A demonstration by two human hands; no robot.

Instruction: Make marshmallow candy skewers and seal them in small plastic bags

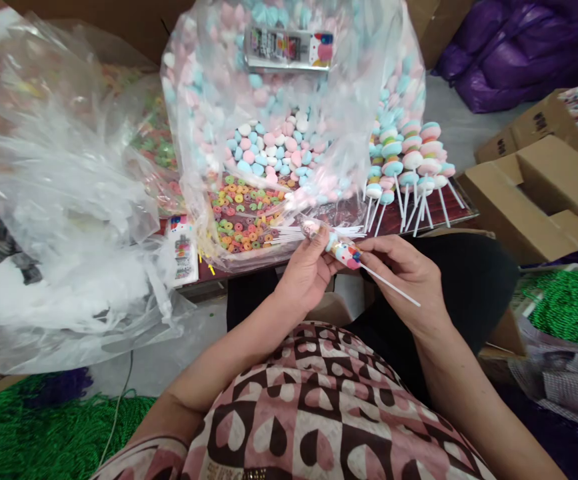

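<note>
Left hand [305, 270] and right hand [403, 272] both closed on one candy skewer [339, 249], held level above the lap, just below the open candy bag [289, 113]. Finished skewers [411, 167] lying right of the bag.

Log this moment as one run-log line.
left hand: holds candy skewer | right hand: grips its stick | finished skewers beyond

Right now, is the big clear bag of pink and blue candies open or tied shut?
Open. The clear bag gapes toward the camera, its loose pink and blue candies uncovered inside.
</note>
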